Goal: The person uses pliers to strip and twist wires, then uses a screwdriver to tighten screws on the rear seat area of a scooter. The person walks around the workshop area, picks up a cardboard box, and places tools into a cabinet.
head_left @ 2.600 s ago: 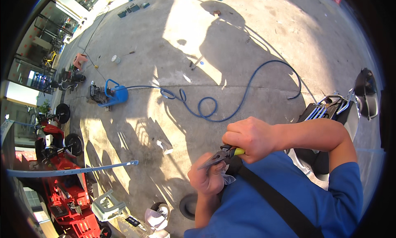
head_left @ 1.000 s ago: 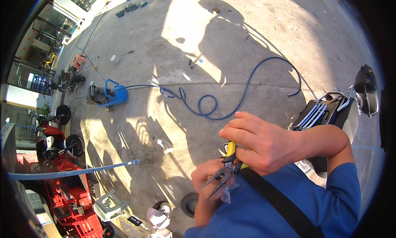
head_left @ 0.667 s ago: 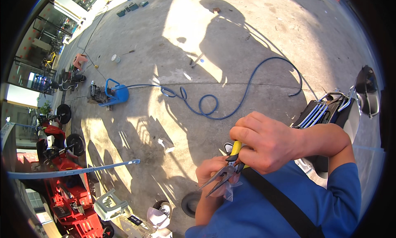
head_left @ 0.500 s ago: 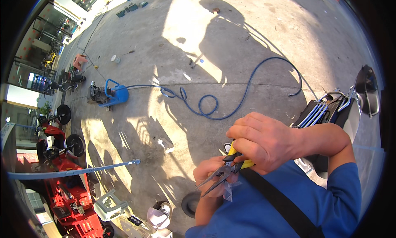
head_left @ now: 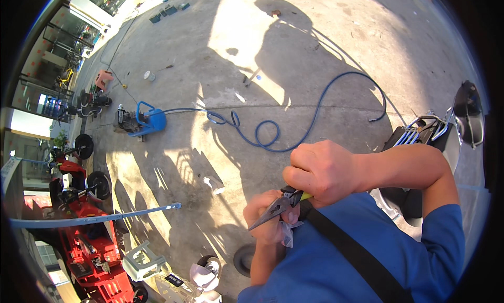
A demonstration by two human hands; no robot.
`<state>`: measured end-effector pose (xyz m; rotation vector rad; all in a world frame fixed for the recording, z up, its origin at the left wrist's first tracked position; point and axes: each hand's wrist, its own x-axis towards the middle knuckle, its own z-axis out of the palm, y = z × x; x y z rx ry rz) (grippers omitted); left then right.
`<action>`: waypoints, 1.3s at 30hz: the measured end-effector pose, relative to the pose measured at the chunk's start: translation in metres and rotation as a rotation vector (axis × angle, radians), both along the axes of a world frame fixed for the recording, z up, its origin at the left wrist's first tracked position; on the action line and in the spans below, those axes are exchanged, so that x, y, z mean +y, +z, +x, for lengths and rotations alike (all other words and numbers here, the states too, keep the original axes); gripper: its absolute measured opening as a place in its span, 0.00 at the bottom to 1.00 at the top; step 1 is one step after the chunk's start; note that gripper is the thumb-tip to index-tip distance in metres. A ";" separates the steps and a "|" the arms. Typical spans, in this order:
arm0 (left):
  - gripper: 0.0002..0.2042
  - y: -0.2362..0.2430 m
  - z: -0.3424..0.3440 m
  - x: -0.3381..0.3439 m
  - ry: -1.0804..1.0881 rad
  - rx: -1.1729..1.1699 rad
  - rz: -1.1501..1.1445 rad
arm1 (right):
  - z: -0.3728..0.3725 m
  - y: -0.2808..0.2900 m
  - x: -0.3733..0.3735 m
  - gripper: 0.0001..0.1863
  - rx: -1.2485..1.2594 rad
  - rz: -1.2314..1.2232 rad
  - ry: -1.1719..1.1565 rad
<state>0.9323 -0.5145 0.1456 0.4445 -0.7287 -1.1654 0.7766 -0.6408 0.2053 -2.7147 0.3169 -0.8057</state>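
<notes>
My right hand (head_left: pixel 321 172) is closed round the yellow-and-black handles of long-nose pliers (head_left: pixel 273 209), whose steel jaws are closed and point down to the left across my left hand (head_left: pixel 263 219). The fingers of my left hand are curled just behind the jaws, with a small crumpled clear plastic bag (head_left: pixel 289 234) hanging from them. What the jaws and left fingertips grip is too hidden to tell. A blue shirt with a black strap (head_left: pixel 357 253) lies under my arms.
On the concrete floor (head_left: pixel 367 51) are a blue air compressor (head_left: pixel 155 119) with a coiled hose (head_left: pixel 268 130). Red scooters (head_left: pixel 89 240), a metal rail (head_left: pixel 131 214), a pale stool (head_left: pixel 144 261) and a tyre (head_left: pixel 244 258) lie left and below. A scooter with a rack (head_left: pixel 415 130) stands right.
The pliers' handles and jaws, spread half a second ago, have closed together. My right hand has tightened and risen slightly, and my left hand has shifted slightly up.
</notes>
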 end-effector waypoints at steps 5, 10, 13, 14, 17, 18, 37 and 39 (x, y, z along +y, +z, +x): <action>0.16 -0.002 0.000 0.001 0.083 -0.038 -0.012 | 0.000 -0.004 0.002 0.19 -0.164 0.292 0.022; 0.17 0.004 0.003 0.009 0.236 -0.105 0.024 | -0.003 0.002 0.007 0.17 -0.218 0.243 0.020; 0.15 0.010 0.001 0.014 0.291 -0.138 0.087 | -0.006 0.008 0.013 0.14 -0.161 0.127 0.020; 0.14 0.013 0.000 0.016 0.316 -0.192 0.122 | -0.005 0.009 0.014 0.13 -0.154 0.083 0.008; 0.14 0.017 0.000 0.016 0.327 -0.298 0.122 | -0.003 0.012 0.017 0.12 -0.142 0.029 0.002; 0.15 0.017 0.001 0.013 0.328 -0.318 0.087 | -0.003 0.012 0.017 0.12 -0.134 0.045 0.009; 0.18 0.016 0.010 0.006 0.301 -0.462 -0.053 | -0.003 0.019 0.015 0.14 -0.103 -0.036 0.040; 0.17 0.014 0.013 0.003 0.288 -0.461 -0.078 | -0.003 0.018 0.014 0.13 -0.096 -0.003 0.060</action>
